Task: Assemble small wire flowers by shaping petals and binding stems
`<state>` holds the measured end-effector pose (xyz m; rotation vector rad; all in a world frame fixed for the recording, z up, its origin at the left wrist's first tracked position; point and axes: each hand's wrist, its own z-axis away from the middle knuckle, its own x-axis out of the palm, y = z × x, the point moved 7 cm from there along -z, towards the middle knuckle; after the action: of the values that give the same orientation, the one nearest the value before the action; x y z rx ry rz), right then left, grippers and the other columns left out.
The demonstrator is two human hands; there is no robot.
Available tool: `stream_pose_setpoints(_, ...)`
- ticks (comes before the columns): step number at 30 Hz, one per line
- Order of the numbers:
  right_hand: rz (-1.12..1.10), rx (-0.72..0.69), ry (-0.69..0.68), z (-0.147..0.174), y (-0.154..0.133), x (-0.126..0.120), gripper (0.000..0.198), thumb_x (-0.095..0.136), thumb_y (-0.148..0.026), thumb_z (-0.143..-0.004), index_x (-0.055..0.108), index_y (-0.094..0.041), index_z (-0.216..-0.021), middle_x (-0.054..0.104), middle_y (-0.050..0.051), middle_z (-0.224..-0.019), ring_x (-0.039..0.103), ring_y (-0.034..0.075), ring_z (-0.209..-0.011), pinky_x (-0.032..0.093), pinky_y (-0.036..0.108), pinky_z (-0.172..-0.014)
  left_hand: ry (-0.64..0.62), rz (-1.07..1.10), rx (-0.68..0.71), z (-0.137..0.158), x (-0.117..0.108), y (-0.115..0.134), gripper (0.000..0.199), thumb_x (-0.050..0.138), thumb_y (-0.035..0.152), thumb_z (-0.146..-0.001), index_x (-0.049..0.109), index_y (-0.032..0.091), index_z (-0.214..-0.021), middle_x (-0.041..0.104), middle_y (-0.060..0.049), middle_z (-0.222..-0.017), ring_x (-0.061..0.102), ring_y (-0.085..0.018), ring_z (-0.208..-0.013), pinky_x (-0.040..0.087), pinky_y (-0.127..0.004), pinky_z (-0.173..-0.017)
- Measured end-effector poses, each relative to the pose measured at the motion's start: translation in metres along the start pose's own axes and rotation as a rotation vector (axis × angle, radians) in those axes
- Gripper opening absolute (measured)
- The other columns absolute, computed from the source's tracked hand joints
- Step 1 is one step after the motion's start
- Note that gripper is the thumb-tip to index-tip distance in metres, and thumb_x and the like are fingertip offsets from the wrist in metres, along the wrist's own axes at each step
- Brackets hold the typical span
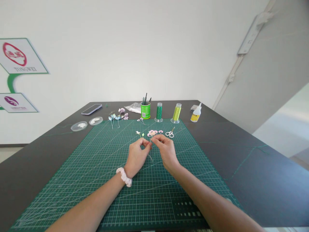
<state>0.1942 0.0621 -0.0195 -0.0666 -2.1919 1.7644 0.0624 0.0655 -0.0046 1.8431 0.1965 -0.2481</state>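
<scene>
Both my hands meet over the middle of the green cutting mat (101, 180). My left hand (137, 154), with a pale scrunchie (124, 177) on its wrist, pinches the thin stem of a pink artificial flower (152, 132). From the other side my right hand (165, 149) is closed on the same stem just below the bloom. The stem's pale lower end hangs under my left fingers. A small white bud with a green leaf (138, 132) shows just beyond my left hand. White-handled scissors (170, 133) lie beyond my right hand.
At the back stand a green can of tools (145, 111), a dark green thread spool (159, 112), a yellow-green spool (177, 112) and a glue bottle (196, 113). Blue flowers (114, 118), purple flowers (124, 114), a clear dish (79, 126) and a phone (92, 109) lie left.
</scene>
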Motion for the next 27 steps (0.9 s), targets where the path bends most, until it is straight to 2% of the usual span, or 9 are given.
stream_pose_setpoints(8, -0.073, 0.052, -0.011, -0.0006, 0.003, 0.0006, 0.01, 0.069, -0.028, -0.06, 0.067, -0.021, -0.053, 0.061, -0.001, -0.062, 0.053, 0.017, -0.069, 0.041, 0.033, -0.072, 0.002, 0.005, 0.009, -0.0001, -0.0003, -0.0006, 0.019, 0.064, 0.02, -0.076, 0.063, 0.019, -0.057, 0.063, 0.002, -0.059, 0.054, -0.016, -0.061, 0.037, -0.028, -0.067)
stream_pose_setpoints(27, -0.057, 0.079, -0.006, -0.0005, 0.0021, -0.0008, 0.01, 0.069, -0.028, -0.06, 0.067, -0.02, -0.053, 0.059, -0.001, -0.059, 0.05, 0.016, -0.065, 0.041, 0.033, -0.071, -0.011, -0.067, 0.044, -0.0012, -0.0001, -0.0021, 0.02, 0.059, 0.028, -0.079, 0.061, 0.019, -0.061, 0.065, 0.001, -0.063, 0.057, -0.016, -0.063, 0.041, -0.029, -0.067)
